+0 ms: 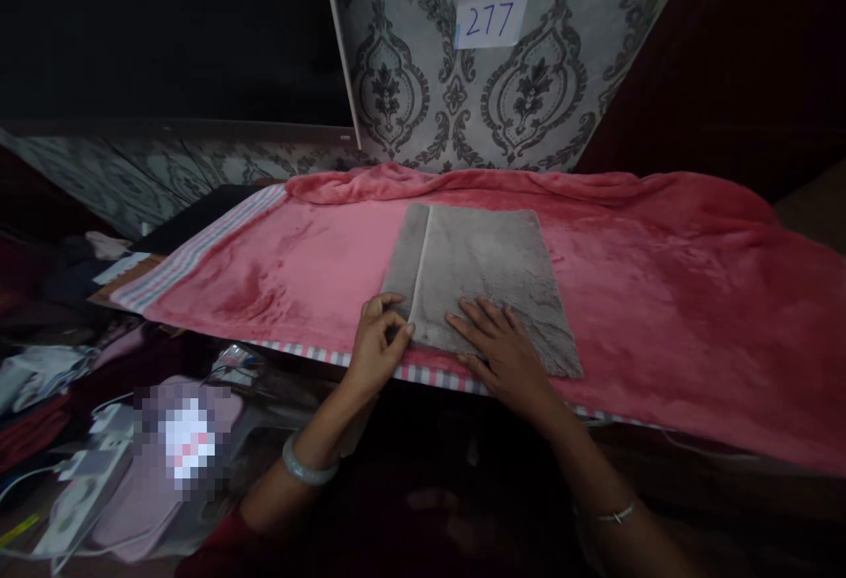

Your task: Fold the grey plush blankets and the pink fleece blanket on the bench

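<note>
At frame centre, the left hand (pixel 382 338) pinches the grey cloth (pixel 486 256) at its near edge; the right hand (pixel 497 344) presses flat, fingers spread. Pink blanket (pixel 654 296) extends widely left and right.

Grey cloth (pixel 489 270) with a pale line, pink blanket (pixel 317 248) — striped white and blue-grey at one end, checked along its front edge — light grey wallpaper (pixel 456 93) with dark ornate motifs, white paper (pixel 493 21) with blue digits.
</note>
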{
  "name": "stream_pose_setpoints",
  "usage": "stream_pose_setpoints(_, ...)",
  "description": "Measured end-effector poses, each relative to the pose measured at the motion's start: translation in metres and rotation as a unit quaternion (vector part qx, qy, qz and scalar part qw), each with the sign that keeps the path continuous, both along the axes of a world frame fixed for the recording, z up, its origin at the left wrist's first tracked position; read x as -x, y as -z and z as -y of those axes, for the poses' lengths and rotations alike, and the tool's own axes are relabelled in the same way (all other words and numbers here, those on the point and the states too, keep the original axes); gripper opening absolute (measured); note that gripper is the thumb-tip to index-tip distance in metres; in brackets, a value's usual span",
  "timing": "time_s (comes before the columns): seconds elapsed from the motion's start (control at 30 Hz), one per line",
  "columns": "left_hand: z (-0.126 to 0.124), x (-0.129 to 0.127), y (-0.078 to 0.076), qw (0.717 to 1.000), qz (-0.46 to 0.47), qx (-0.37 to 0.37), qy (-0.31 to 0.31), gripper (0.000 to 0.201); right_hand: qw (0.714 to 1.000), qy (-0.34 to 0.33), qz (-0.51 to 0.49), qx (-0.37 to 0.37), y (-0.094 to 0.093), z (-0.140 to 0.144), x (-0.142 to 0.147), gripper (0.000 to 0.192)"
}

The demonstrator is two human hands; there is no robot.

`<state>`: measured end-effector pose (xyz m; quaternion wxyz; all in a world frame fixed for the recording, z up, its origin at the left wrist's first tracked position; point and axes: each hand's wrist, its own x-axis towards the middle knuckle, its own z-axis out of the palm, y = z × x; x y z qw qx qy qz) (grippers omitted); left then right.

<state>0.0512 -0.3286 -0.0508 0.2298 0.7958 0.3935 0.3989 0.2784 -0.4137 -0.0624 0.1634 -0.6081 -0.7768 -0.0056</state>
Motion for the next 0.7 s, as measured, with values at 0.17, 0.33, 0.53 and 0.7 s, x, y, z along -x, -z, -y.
stream_pose_setpoints(0.17,-0.001,0.005,0.007,0.999,-0.038,-0.005,0.001,0.018,1.0,-0.005,-0.002,-0.011,0.001,0.001,0.0,0.052)
stream_pose_setpoints(0.33,-0.001,0.008,0.003,0.999,-0.04,-0.023,-0.006,0.016,1.0,-0.01,-0.017,-0.001,-0.001,0.001,-0.001,0.055)
stream_pose_setpoints(0.53,0.013,0.0,-0.012,0.967,-0.197,-0.14,0.084,0.056,0.999,-0.022,-0.036,0.011,-0.003,0.0,-0.003,0.062)
stream_pose_setpoints(0.7,0.017,0.0,-0.002,0.938,-0.287,-0.134,0.138,0.053,0.999,-0.031,-0.021,0.02,-0.004,0.001,-0.003,0.061)
